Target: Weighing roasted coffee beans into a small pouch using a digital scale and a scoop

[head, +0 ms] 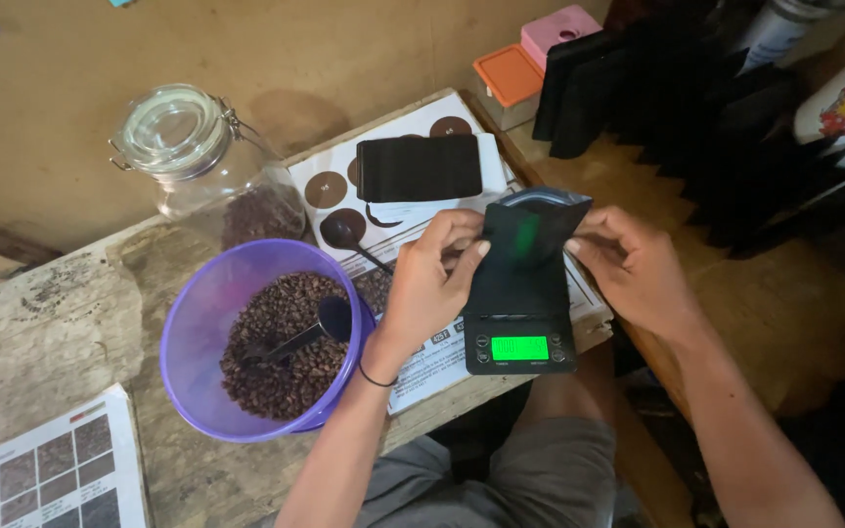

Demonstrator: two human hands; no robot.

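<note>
Black and glossy, the pouch [530, 233] stands on the scale [520, 318], which sits at the table's [51, 332] near edge with its display glowing green. Both hands grip the pouch's top: the left hand [432, 279] pinches its left edge between thumb and fingers, and the right hand [633, 266] pinches its right edge, so the mouth is held open. Just left of the scale a purple bowl [202, 337] holds roasted coffee beans [281, 347], with a dark scoop [310, 330] lying in them, handle pointing left. Behind the bowl, toward the far edge, stands a glass jar [198, 161] with a clamp lid, some beans in its bottom. A second black spoon [349, 240] lies on a white sheet [344, 166] printed with brown circles, and a flat black pouch [421, 168] rests on that sheet behind the hands. At the table's near left corner lies a printed chart [46, 479]. Orange and pink boxes [530, 64] sit beyond the far right corner.
</note>
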